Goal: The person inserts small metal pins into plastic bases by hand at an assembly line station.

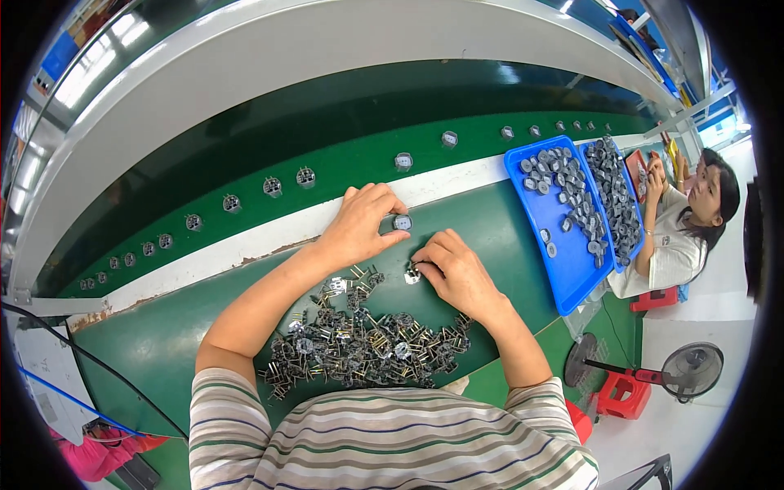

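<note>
Between the thumb and fingers of my left hand (359, 220) is a small round grey plastic housing (402, 222), held near the white edge strip of the bench. My right hand (459, 271) pinches a small metal-and-black part with pins (413, 274), just above the green bench top and to the right of the housing. Below both hands lies a loose pile of pin parts (359, 351) with brass-coloured prongs, close against my body. The two held pieces are apart from each other.
Beyond the white strip (457, 178), a green belt (351, 167) carries a spaced row of similar pieces. At right stand a blue tray (563, 278) of grey housings and a second, fuller blue tray (614, 192). A co-worker (686, 220) sits beyond them. A fan (692, 369) stands behind.
</note>
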A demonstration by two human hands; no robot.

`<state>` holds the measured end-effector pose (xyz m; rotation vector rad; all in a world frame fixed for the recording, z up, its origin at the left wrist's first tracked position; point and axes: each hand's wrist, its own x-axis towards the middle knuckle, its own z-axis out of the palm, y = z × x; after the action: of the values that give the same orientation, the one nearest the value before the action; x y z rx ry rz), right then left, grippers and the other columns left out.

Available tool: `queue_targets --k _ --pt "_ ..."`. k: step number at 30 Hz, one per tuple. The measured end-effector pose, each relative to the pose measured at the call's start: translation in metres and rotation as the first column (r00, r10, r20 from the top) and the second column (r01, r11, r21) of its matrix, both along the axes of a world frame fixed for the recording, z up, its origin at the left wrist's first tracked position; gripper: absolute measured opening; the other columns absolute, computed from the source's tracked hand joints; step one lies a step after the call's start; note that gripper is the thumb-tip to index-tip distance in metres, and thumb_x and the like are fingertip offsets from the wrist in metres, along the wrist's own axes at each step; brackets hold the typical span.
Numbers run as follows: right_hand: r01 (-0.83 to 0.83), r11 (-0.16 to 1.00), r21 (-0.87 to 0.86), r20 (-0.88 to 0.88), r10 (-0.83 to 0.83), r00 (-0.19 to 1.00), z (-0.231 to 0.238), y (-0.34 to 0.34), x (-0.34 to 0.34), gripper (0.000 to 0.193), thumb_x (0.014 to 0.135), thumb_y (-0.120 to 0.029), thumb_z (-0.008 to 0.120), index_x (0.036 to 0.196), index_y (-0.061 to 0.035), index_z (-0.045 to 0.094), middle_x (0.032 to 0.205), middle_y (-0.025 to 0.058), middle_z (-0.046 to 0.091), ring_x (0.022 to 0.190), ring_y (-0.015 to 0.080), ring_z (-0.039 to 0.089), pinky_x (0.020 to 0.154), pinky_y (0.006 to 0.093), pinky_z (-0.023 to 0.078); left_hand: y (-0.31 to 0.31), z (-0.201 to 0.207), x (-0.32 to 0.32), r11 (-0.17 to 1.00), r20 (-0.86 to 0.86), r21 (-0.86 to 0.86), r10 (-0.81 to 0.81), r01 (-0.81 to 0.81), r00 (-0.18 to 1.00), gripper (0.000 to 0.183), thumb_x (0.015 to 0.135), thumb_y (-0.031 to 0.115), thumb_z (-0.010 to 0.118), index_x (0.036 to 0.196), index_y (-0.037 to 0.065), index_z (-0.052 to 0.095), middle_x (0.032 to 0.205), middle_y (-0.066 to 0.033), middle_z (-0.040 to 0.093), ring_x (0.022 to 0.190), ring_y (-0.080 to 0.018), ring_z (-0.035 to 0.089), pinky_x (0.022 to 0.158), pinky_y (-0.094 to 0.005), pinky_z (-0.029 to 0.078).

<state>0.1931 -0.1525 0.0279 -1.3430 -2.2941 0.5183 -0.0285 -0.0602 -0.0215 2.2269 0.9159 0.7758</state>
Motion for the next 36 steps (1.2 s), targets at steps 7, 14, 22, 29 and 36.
queue_targets --k 7,14,22,29,36 --pt "0.015 0.998 -0.061 -0.199 -0.027 0.980 0.005 0.009 -0.003 0.010 0.088 0.001 0.074 0.097 -0.0013 0.071 0.095 0.0134 0.063 0.093 0.0345 0.061 0.080 0.0445 0.052 0.000 0.001 -0.003 1.000 -0.026 -0.031 -0.005 0.004 1.000 0.029 0.084 0.019 0.085 0.107 0.012 0.068 0.106 -0.0035 0.065 0.106 -0.0236 0.060 0.093 -0.0419 0.038" --pt "0.164 0.870 -0.466 -0.287 -0.323 0.902 -0.012 0.005 -0.011 0.008 0.092 0.000 0.078 0.098 0.0000 0.072 0.094 0.0061 0.067 0.078 0.0120 0.063 0.071 0.0287 0.051 -0.001 0.002 -0.001 1.000 -0.021 0.026 0.006 -0.006 1.000 0.029 0.082 0.018 0.084 0.105 0.013 0.067 0.103 -0.0023 0.065 0.102 -0.0233 0.059 0.089 -0.0411 0.037" --pt "0.050 0.842 -0.537 -0.498 -0.364 0.787 -0.013 0.003 -0.002 0.005 0.095 0.001 0.075 0.099 0.0004 0.073 0.098 0.0018 0.066 0.077 0.0063 0.060 0.068 0.0256 0.051 -0.002 0.001 -0.001 1.000 -0.021 0.027 0.011 -0.011 1.000 0.029 0.082 0.018 0.085 0.104 0.013 0.067 0.103 -0.0020 0.065 0.101 -0.0238 0.059 0.087 -0.0413 0.038" --pt "0.212 0.977 -0.026 -0.269 -0.211 0.940 -0.016 0.012 0.007 0.013 0.089 0.001 0.076 0.102 -0.0016 0.073 0.093 0.0124 0.066 0.079 0.0259 0.067 0.071 0.0374 0.055 -0.002 0.002 -0.001 1.000 -0.044 0.012 0.020 -0.019 0.999 0.030 0.081 0.018 0.086 0.104 0.013 0.068 0.103 -0.0015 0.066 0.101 -0.0236 0.060 0.089 -0.0406 0.038" --pt "0.305 0.931 -0.199 -0.222 -0.346 0.912 -0.021 0.024 0.001 0.014 0.086 -0.002 0.079 0.099 -0.0012 0.073 0.092 0.0121 0.067 0.084 0.0284 0.065 0.074 0.0402 0.053 -0.002 0.000 -0.001 1.000 0.013 -0.001 0.029 -0.029 0.999 0.031 0.080 0.019 0.086 0.105 0.013 0.068 0.106 -0.0029 0.064 0.103 -0.0245 0.060 0.092 -0.0409 0.039"
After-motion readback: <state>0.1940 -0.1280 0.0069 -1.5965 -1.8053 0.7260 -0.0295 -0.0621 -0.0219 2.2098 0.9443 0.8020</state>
